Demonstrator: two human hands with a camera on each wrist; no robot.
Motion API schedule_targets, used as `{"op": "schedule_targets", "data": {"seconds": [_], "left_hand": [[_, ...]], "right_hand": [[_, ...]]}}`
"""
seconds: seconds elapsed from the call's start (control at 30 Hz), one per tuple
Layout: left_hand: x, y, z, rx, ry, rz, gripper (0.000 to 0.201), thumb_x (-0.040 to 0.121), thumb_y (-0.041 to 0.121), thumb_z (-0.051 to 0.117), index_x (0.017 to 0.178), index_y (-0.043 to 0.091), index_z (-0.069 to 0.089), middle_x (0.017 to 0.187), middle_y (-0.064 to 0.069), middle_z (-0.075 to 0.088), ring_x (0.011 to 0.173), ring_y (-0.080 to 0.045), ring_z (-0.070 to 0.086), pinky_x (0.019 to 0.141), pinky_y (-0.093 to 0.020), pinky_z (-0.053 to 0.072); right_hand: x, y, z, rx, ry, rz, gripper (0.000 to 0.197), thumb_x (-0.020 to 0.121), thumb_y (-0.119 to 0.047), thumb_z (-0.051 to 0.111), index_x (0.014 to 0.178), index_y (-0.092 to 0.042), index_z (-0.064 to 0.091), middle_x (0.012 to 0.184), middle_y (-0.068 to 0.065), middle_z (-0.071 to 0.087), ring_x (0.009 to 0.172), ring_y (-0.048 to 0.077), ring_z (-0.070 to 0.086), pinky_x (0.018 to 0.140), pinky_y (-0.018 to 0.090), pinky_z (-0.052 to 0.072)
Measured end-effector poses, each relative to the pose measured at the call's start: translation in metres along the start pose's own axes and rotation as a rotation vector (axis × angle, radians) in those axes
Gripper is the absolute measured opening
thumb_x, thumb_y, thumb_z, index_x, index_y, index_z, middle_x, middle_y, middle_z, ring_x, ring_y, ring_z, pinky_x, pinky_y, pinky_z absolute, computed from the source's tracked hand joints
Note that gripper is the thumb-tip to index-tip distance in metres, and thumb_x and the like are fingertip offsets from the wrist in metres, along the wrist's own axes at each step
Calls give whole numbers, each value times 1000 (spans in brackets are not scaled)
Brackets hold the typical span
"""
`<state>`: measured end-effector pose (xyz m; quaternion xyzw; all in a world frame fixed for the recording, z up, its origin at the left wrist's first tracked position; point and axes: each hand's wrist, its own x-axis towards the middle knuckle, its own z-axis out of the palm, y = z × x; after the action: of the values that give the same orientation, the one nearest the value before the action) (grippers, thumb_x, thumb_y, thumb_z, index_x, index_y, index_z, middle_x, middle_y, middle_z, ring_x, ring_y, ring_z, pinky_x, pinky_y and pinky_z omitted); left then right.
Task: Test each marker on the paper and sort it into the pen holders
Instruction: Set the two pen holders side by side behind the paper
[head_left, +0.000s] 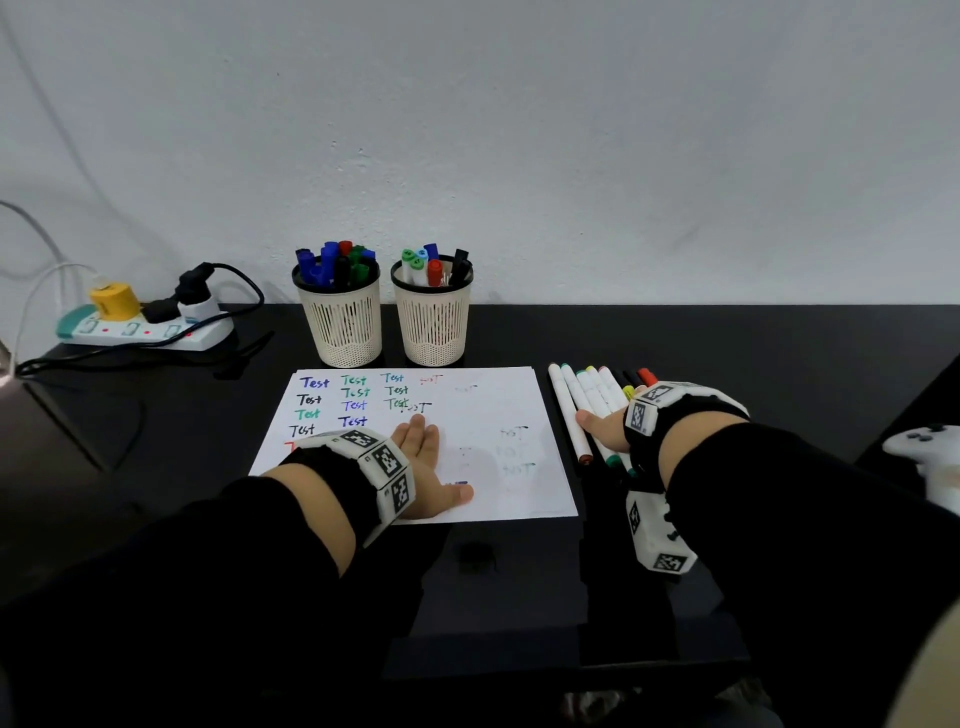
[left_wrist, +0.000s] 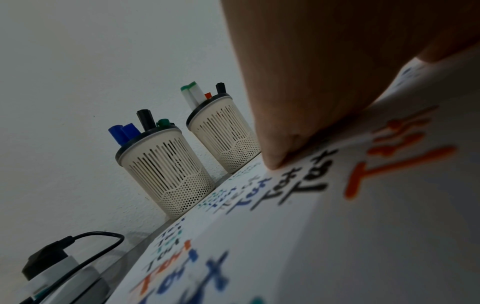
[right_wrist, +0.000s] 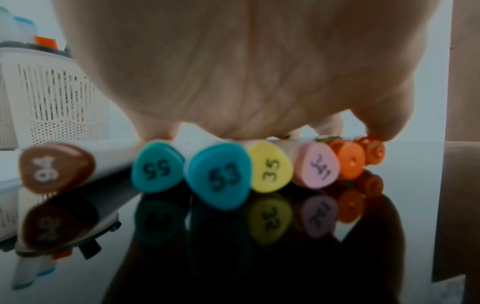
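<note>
Row of untested white-barrelled markers with coloured caps (head_left: 582, 410) lay on the glossy black counter (head_left: 779, 364), just right of the white test paper (head_left: 498, 415), long axes running toward the two cream slotted pen holders (head_left: 432, 317). Right hand (head_left: 602, 428), the nearer one, rested directly on the row with fingers extended, grip not clenched on any marker; left hand (head_left: 423, 457) lay flat and released, pressing the paper.

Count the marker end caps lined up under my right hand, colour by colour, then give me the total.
Seen from the right wrist view:
brown cap: 1
teal caps, numbered 55 and 53: 2
yellow cap: 1
pink cap: 1
orange caps, larger and smaller: 2
Total: 7
</note>
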<state>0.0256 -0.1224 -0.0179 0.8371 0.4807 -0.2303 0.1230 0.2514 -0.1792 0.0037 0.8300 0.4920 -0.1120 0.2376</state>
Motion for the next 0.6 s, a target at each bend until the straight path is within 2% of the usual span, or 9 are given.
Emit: {"op": "schedule_targets", "data": {"seconds": [0.33,0.4,0.47,0.53,0.6], "left_hand": [[0,0,0,-13,4,-5,85,94,58,29,148,8,-14,155,-8,-22,144,-22,-15,116,-37,-5],[0,0,1,-13,6,-3,84,94,58,29,148,8,-14,155,-8,-22,144,-22,-15,116,-37,-5],[-1,1,1,-11,7,-2,84,95,57,28,148,7,-14,154,-9,-22,144,-23,-15,116,-37,-4],[-1,1,0,-7,4,-2,84,95,57,28,148,7,-14,154,-9,-23,144,-23,-15,116,-37,-4],[-1,2,-1,-2,-1,-2,84,95,57,27,147,7,-15,154,-9,-23,144,-23,-15,116,-37,-3]], "right_hand": [[4,-3,-1,70,31,19,62,99,-52,10,152,-24,-9,160,-7,-6,147,11,3,117,35,-1],[-13,-6,-8,126,18,18,59,103,-46,10,152,-19,-6,160,-3,-2,147,13,2,117,34,-1],[-34,-7,-16,188,27,34,56,104,-42,11,152,-14,-1,160,1,1,147,16,4,115,31,4],[-43,-3,-18,262,22,66,58,104,-43,14,152,-12,0,160,2,3,147,20,8,114,29,7],[-37,4,-11,320,31,98,66,102,-49,20,152,-12,1,160,2,5,147,24,10,116,31,6]]}}
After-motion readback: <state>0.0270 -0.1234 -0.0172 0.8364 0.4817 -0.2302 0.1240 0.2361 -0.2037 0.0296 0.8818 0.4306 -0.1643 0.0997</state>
